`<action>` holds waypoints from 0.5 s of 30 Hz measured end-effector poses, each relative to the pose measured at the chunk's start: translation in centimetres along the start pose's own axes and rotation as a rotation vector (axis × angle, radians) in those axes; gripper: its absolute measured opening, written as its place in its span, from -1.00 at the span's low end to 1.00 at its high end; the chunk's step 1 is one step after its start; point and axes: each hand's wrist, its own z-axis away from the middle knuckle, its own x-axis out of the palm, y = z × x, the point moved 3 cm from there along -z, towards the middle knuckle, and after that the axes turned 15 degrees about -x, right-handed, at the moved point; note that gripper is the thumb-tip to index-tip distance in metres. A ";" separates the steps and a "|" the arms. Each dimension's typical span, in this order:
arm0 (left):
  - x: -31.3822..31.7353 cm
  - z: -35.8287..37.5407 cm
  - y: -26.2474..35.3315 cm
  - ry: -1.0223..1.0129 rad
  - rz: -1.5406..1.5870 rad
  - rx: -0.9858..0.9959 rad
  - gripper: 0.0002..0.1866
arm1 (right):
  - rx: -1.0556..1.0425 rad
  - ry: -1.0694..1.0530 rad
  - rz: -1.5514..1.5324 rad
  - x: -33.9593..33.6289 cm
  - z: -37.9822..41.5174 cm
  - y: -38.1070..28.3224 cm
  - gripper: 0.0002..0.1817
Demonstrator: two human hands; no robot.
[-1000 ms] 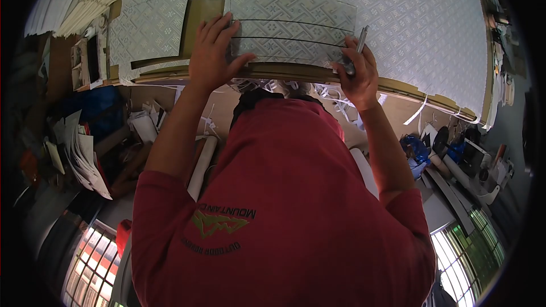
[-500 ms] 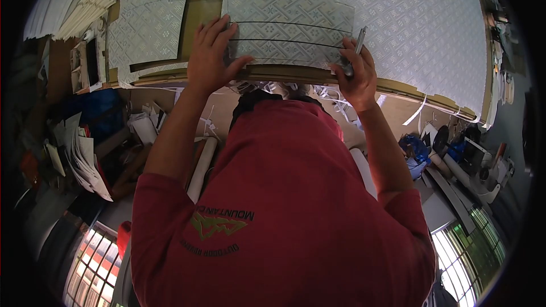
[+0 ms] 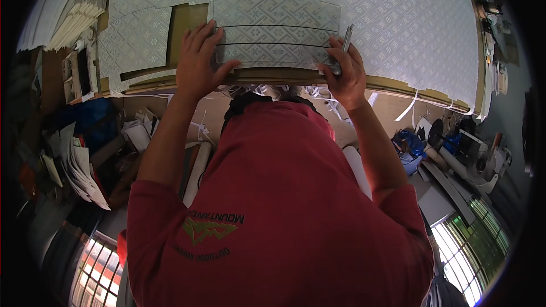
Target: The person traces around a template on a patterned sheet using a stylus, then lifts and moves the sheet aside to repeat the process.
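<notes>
My left hand [image 3: 197, 63] lies with fingers spread at the left end of a rectangular section of pale patterned sheet [image 3: 273, 16], thumb stretched along its near edge. Two dark straight lines [image 3: 270, 44] cross this section between my hands. At its right end is my right hand [image 3: 345, 72], fingers curled around a slim silver utility knife [image 3: 347, 38] that points away from me, tip up. The same hand's fingertips rest at the edge of the section. Olive board [image 3: 186, 17] shows through a cut-out left of my left hand.
The patterned sheet [image 3: 415, 28] spreads over the table to the right and back. Stacked papers [image 3: 62, 8] stand at the far left. White strips [image 3: 410, 108] hang from the front edge. Papers, rolls and a blue bag [image 3: 408, 145] crowd the floor on both sides.
The table and both hands appear slightly farther left as the view shifts. Both hands keep their places on the sheet, and the utility knife stays in my right hand.
</notes>
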 end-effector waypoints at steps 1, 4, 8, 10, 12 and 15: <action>0.0 0.0 0.0 -0.005 0.003 -0.004 -0.22 | 0.003 0.003 -0.006 0.0 0.0 0.0 -0.49; 0.0 0.0 0.0 -0.008 0.003 -0.003 -0.22 | 0.008 0.002 -0.013 0.0 0.0 0.0 -0.48; 0.0 0.0 0.0 -0.001 0.003 0.004 -0.22 | 0.014 -0.004 -0.013 0.0 0.1 0.1 -0.49; 0.1 0.0 -0.1 -0.004 -0.001 -0.001 -0.21 | 0.016 -0.008 -0.011 0.1 0.3 0.2 -0.49; 0.1 0.1 -0.1 -0.003 -0.005 0.001 -0.21 | 0.016 -0.011 -0.011 0.1 0.2 0.2 -0.49; 0.2 0.1 -0.2 0.001 -0.009 0.002 -0.20 | 0.011 -0.016 -0.005 0.0 0.0 0.1 -0.49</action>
